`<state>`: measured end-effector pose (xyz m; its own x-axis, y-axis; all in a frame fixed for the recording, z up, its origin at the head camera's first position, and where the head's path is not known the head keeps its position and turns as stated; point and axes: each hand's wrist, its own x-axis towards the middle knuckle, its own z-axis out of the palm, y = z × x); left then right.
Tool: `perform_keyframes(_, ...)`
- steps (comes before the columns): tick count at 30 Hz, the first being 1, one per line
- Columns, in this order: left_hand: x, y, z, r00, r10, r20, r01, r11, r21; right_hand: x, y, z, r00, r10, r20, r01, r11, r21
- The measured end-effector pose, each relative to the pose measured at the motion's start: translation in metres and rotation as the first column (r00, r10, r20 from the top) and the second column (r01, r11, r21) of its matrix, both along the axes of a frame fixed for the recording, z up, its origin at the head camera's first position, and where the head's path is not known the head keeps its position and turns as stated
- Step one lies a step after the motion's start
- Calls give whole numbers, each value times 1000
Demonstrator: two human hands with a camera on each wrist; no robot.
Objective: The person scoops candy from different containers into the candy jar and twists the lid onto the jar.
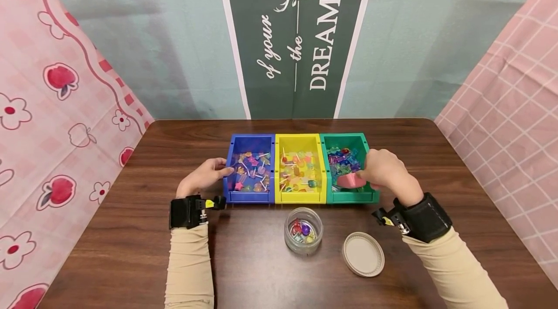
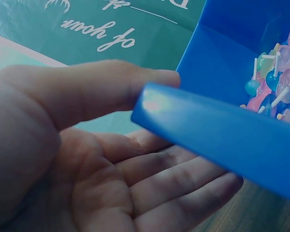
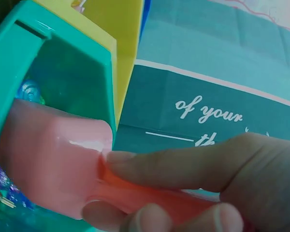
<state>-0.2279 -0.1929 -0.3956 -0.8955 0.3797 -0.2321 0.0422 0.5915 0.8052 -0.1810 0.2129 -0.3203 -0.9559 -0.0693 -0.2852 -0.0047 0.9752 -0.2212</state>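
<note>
My right hand (image 1: 385, 171) grips the handle of a pink scoop (image 1: 351, 180), whose bowl dips into the green bin (image 1: 375, 196). That bin holds blue, purple and green translucent beads. In the right wrist view, thumb and fingers close round the handle and the scoop's bowl (image 3: 58, 154) is tilted among the beads. My left hand (image 1: 207, 173) holds the left wall of the blue bin (image 1: 250, 196), thumb at the rim and fingers along the outside. Small lollipop-shaped and star charms lie in the blue bin; more lollipop charms are in the yellow bin (image 1: 301, 197) between.
In front of the bins stands a clear round jar (image 1: 320, 236) with a few coloured beads at its bottom. To its right lies a pale round lid (image 1: 363, 254). All rest on a dark wooden table (image 1: 261, 275), with cloth hangings behind and at both sides.
</note>
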Motion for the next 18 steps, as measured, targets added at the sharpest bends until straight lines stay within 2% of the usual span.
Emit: perform_keyframes(18,-1,1,0,1000,7,11,-7,1000,19,5,0,-7,999,15,38,-15,1000,-2)
